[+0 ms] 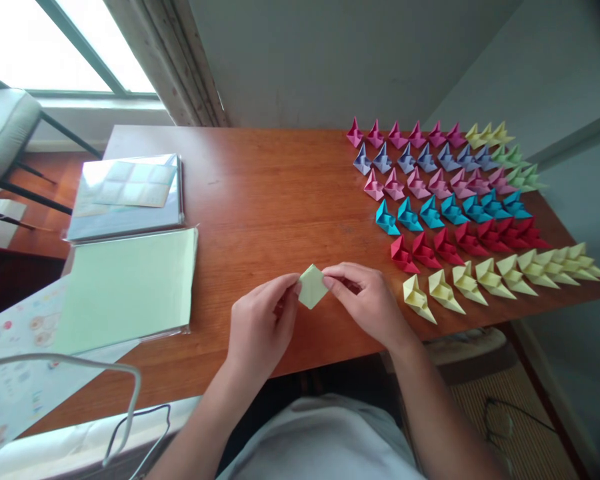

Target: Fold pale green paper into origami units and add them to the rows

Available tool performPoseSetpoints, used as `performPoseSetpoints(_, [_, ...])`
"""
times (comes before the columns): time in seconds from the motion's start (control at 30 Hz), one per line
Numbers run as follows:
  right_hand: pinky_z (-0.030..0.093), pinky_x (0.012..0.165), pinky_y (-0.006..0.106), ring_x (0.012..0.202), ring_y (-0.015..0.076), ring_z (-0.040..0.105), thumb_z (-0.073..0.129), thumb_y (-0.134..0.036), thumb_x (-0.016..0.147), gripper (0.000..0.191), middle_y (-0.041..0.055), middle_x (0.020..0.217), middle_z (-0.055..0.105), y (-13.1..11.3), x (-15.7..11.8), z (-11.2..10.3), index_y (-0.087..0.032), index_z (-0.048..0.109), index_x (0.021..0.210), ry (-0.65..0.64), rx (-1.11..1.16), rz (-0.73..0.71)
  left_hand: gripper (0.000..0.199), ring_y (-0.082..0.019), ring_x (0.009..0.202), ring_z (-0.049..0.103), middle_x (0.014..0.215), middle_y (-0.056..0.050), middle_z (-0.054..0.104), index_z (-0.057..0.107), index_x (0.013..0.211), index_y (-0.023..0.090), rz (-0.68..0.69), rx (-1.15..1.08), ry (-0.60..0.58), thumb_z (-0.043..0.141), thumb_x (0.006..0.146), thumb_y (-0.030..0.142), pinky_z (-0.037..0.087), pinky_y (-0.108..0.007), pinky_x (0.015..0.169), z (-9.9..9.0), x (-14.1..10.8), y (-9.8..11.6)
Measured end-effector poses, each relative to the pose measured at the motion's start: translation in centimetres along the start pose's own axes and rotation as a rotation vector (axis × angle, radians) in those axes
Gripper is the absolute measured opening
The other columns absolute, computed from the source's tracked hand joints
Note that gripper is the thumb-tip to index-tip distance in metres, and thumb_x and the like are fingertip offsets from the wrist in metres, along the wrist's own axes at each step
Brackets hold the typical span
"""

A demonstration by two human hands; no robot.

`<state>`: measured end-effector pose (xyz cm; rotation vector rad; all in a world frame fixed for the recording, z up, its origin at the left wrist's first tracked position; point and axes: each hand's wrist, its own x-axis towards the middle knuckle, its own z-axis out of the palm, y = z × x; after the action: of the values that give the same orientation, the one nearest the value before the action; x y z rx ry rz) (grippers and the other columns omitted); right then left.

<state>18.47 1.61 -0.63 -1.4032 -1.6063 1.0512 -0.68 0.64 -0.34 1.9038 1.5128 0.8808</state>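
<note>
A small folded square of pale green paper (312, 288) is held up over the front part of the wooden table, one corner pointing up. My left hand (265, 313) pinches its left corner between thumb and fingers. At the opposite corner, my right hand (367, 297) grips it with thumb and forefinger. Both hands are closed on the same piece. To the right of my right hand stands a row of pale yellow folded paper boats (443, 292), the nearest just past my knuckles.
Further rows of folded paper boats fill the table's right side: red (447, 247), blue (431, 212), pink (416, 183), purple (407, 159) and magenta (397, 135). On the left lie a pale green paper stack (130, 287), a plastic-wrapped pack (95, 217) and a white cable (80, 361).
</note>
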Motion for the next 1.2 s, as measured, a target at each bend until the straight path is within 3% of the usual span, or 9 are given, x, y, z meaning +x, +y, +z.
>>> performPoseSetpoints(0.2, [0.049,0.077,0.032,0.083,0.0184,0.061,0.062,-0.017,0.095,0.014,0.0030,0.087,0.071,0.6,0.4,0.4,-0.023,0.075,0.097,0.003,-0.273,-0.191,0.017,-0.019,0.077,0.063,0.084,-0.003,0.070,0.069,0.099,0.021,0.148,0.406,0.003,0.052,0.099,0.026,0.046,-0.029,0.067,-0.4,-0.1,-0.2])
performPoseSetpoints(0.33, [0.050,0.079,0.035,0.084,0.0204,0.058,0.060,-0.018,0.097,0.015,0.0044,0.085,0.068,1.0,0.4,0.7,-0.022,0.074,0.101,0.002,-0.418,-0.240,0.023,-0.023,0.086,0.061,0.095,-0.007,0.067,0.064,0.118,0.021,0.183,0.498,0.006,0.056,0.097,0.026,0.049,-0.033,0.077,0.0,-0.1,-0.8])
performPoseSetpoints(0.43, [0.050,0.082,0.037,0.087,0.0219,0.057,0.058,-0.021,0.099,0.015,0.0062,0.088,0.067,1.3,0.2,1.0,-0.021,0.072,0.105,0.014,-0.514,-0.273,0.024,-0.024,0.094,0.060,0.107,-0.010,0.066,0.062,0.120,0.018,0.268,0.458,0.032,0.056,0.096,0.018,0.051,-0.035,0.085,0.2,-0.1,-1.2])
performPoseSetpoints(0.63, [0.050,0.085,0.037,0.090,0.0215,0.057,0.055,-0.020,0.100,0.016,0.0071,0.094,0.067,1.5,-0.2,1.0,-0.022,0.069,0.107,-0.013,-0.560,-0.325,0.023,-0.022,0.101,0.063,0.111,-0.009,0.071,0.066,0.109,0.016,0.445,0.298,-0.145,0.049,0.096,0.006,0.053,-0.035,0.090,0.2,0.1,-1.5])
performPoseSetpoints(0.87, [0.054,0.084,0.039,0.096,0.0231,0.057,0.072,-0.031,0.090,0.025,0.0082,0.107,0.064,1.4,-0.4,-0.4,-0.022,0.069,0.114,-0.185,-0.499,-0.384,0.027,-0.019,0.101,0.066,0.112,-0.006,0.071,0.066,0.113,0.018,0.420,0.211,-0.145,0.051,0.095,0.005,0.054,-0.031,0.093,-0.2,0.4,-2.2])
performPoseSetpoints(1.2, [0.053,0.081,0.037,0.093,0.0215,0.057,0.061,-0.031,0.098,0.015,0.0076,0.102,0.066,1.1,-0.3,0.1,-0.023,0.073,0.102,-0.128,-0.532,-0.390,0.035,-0.017,0.099,0.068,0.114,-0.005,0.072,0.068,0.111,0.021,0.319,0.121,-0.191,0.047,0.089,0.003,0.055,-0.029,0.088,-1.0,0.8,-2.1])
